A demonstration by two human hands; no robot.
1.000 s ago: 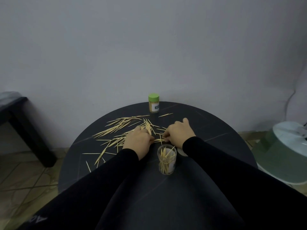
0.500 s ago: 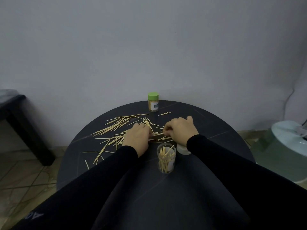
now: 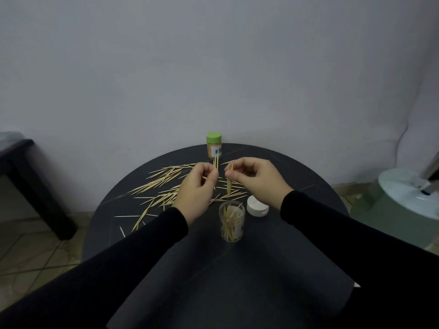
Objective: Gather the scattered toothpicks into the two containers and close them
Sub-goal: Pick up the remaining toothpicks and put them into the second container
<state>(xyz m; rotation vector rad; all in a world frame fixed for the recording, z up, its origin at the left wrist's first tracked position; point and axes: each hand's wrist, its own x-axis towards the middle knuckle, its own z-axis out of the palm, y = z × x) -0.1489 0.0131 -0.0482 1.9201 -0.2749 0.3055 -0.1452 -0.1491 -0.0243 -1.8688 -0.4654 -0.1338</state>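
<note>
My left hand (image 3: 198, 189) and right hand (image 3: 255, 178) each pinch a few thin wooden toothpicks (image 3: 228, 180) upright above the round dark tabletop (image 3: 297, 176). More lie scattered left; the open clear plastic container (image 3: 231, 220) stands near, its white lid (image 3: 257, 206) just right, and the green-capped container (image 3: 214, 145) far

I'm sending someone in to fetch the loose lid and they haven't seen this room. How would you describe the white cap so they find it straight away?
On the round dark table, look at the near right part, just beyond the person's right sleeve. The white cap lies there beside the open clear container that stands half full of toothpicks. It is the only white, low, round piece; the other lid is green and sits on the far jar.
</note>
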